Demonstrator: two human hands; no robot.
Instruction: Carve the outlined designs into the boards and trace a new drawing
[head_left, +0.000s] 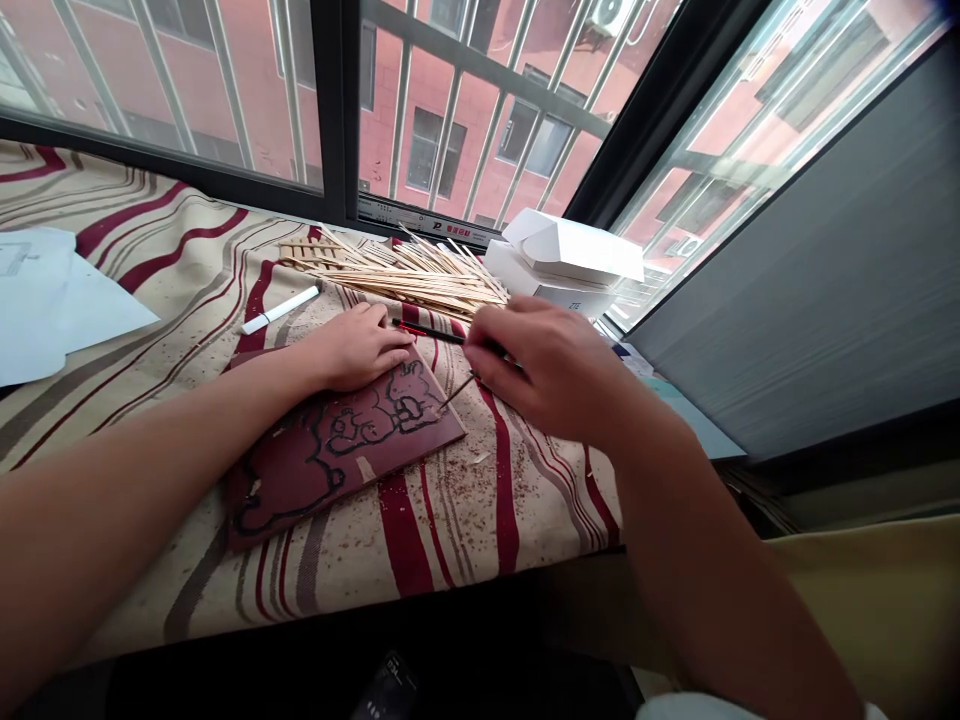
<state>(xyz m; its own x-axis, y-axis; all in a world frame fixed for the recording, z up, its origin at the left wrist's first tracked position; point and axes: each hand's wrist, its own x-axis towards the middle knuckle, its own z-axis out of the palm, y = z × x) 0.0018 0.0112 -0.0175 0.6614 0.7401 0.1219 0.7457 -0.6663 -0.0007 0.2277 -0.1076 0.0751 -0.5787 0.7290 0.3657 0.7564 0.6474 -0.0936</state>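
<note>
A reddish-brown carving board (300, 460) lies tilted across the striped cloth, with black cartoon-like outlines and a few pale scraped spots on its face. My left hand (360, 345) rests flat on its far edge, fingers stretched out. Over the board's right end, my right hand (536, 365) is closed around a thin carving tool (456, 391). Its slim tip meets the board near the right edge, while its handle is mostly hidden by my fingers. A black pen with red marks (427, 331) lies between my hands; its right end is hidden behind my right hand.
Brown crumbs (465, 500) are scattered over the striped cloth (337, 570). Behind the board are a white marker (280, 310), a pile of thin wooden sticks (405, 275) and a white box (570, 260). Papers (75, 300) lie left; a phone (386, 688) is below the table edge.
</note>
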